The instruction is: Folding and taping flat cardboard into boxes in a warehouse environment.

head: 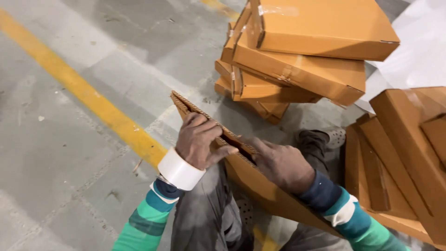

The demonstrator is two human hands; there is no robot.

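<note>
A flat brown cardboard box (260, 188) stands on edge over my lap, its open corrugated top edge running from upper left to lower right. My left hand (200, 139) grips that top edge near its far end, fingers curled over the flap. A roll of clear packing tape (179, 171) sits around my left wrist like a bracelet. My right hand (278, 162) presses on the same edge further right, fingers tucked into the opening of the box.
A stack of several taped flat cardboard boxes (302, 51) stands on the concrete floor ahead. More flat cardboard pieces (404, 153) lie at the right. A yellow painted line (79, 88) crosses the floor at the left. White sheeting (418, 51) lies at the upper right.
</note>
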